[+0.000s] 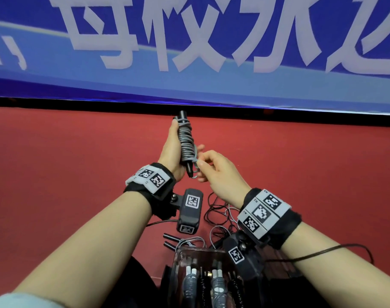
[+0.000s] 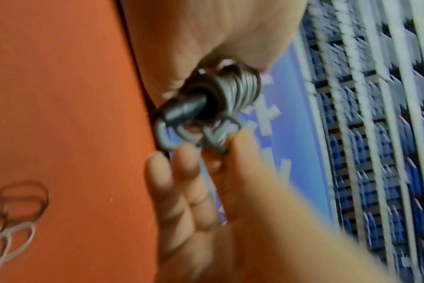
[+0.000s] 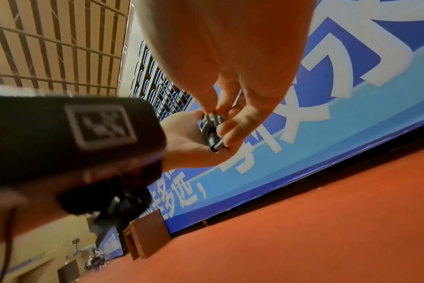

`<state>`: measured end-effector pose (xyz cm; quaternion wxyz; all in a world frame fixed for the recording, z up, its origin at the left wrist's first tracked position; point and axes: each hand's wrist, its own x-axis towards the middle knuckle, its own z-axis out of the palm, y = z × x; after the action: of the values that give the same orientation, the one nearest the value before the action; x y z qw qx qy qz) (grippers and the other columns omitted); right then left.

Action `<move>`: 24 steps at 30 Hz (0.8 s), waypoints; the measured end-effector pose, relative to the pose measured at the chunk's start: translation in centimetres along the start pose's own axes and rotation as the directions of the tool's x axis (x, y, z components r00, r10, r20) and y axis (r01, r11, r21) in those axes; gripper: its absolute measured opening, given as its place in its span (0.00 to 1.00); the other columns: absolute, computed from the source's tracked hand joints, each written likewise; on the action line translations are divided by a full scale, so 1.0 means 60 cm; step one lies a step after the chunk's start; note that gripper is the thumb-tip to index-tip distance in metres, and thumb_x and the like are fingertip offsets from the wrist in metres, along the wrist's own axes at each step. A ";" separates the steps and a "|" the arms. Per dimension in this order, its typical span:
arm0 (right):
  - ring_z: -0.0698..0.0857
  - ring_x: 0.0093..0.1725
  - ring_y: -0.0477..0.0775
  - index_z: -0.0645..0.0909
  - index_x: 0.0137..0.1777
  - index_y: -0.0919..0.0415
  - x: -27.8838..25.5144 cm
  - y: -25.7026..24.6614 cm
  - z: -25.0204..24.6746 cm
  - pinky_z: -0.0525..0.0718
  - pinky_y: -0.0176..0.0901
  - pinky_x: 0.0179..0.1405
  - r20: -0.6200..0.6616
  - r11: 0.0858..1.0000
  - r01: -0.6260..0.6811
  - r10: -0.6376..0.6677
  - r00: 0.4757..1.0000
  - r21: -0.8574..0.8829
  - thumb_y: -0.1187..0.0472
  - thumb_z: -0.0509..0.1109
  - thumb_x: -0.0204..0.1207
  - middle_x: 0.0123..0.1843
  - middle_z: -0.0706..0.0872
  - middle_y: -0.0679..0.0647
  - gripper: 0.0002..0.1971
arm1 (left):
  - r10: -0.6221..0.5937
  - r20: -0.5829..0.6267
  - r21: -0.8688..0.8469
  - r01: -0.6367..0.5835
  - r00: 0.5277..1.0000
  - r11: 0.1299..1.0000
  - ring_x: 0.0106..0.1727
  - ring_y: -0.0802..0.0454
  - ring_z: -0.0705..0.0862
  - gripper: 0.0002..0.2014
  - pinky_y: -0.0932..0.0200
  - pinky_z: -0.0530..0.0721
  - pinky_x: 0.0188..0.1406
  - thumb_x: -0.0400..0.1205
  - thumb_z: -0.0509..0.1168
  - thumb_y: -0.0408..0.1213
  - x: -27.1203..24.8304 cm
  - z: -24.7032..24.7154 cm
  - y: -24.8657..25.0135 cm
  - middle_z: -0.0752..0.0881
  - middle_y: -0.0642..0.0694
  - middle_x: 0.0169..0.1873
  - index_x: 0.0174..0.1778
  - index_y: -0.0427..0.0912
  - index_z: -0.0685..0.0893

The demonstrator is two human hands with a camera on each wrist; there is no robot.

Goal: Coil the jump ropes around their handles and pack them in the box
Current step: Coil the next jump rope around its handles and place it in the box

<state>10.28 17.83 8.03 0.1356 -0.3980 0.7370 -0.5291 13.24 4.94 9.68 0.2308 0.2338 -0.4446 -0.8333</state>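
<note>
My left hand point(image 1: 174, 147) grips a pair of black jump-rope handles point(image 1: 183, 116) held upright above the red floor, with grey rope point(image 1: 187, 141) coiled tightly around them. My right hand point(image 1: 212, 165) pinches the last loose loop of that grey rope point(image 2: 213, 139) at the handles' lower end point(image 2: 182, 111). The right wrist view shows the same pinch point(image 3: 213, 122). A clear box point(image 1: 203, 281) sits at the bottom centre, holding several coiled ropes with white and black handles.
Loose black and grey ropes point(image 1: 218, 216) lie tangled on the red floor point(image 1: 78, 174) beyond the box, with two black handles point(image 1: 170, 240) beside it. A blue banner point(image 1: 189, 52) with white characters stands along the floor's far edge. A small brown box point(image 3: 145, 237) stands far left.
</note>
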 end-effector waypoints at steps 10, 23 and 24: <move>0.74 0.36 0.39 0.80 0.44 0.57 -0.014 0.000 0.002 0.72 0.23 0.41 0.011 0.959 0.132 -0.134 0.991 -0.253 0.59 0.63 0.84 0.46 0.75 0.48 0.08 | 0.379 -0.087 0.536 -0.278 0.921 0.797 0.30 0.49 0.83 0.20 0.54 0.83 0.35 0.86 0.54 0.58 -0.005 -0.002 -0.034 0.84 0.44 0.35 0.52 0.44 0.78; 0.73 0.36 0.37 0.81 0.40 0.53 -0.016 -0.026 -0.014 0.70 0.25 0.41 0.111 0.974 0.205 -0.194 0.975 -0.100 0.61 0.68 0.81 0.41 0.73 0.45 0.07 | 0.613 0.068 0.492 -0.561 0.787 0.666 0.28 0.46 0.80 0.29 0.55 0.80 0.26 0.86 0.53 0.56 -0.005 -0.011 -0.010 0.79 0.39 0.31 0.47 0.27 0.75; 0.73 0.37 0.38 0.81 0.39 0.52 -0.014 -0.024 -0.016 0.70 0.26 0.41 0.102 0.981 0.177 -0.169 0.980 -0.077 0.61 0.68 0.81 0.41 0.74 0.45 0.08 | 0.612 0.079 0.522 -0.556 0.787 0.647 0.27 0.46 0.80 0.27 0.56 0.79 0.26 0.87 0.53 0.54 -0.003 -0.012 -0.013 0.80 0.39 0.31 0.47 0.28 0.76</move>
<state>10.87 18.92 9.54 0.1067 -0.4905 0.7144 -0.4874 13.67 4.97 8.69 0.4378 0.1742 -0.6906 -0.5486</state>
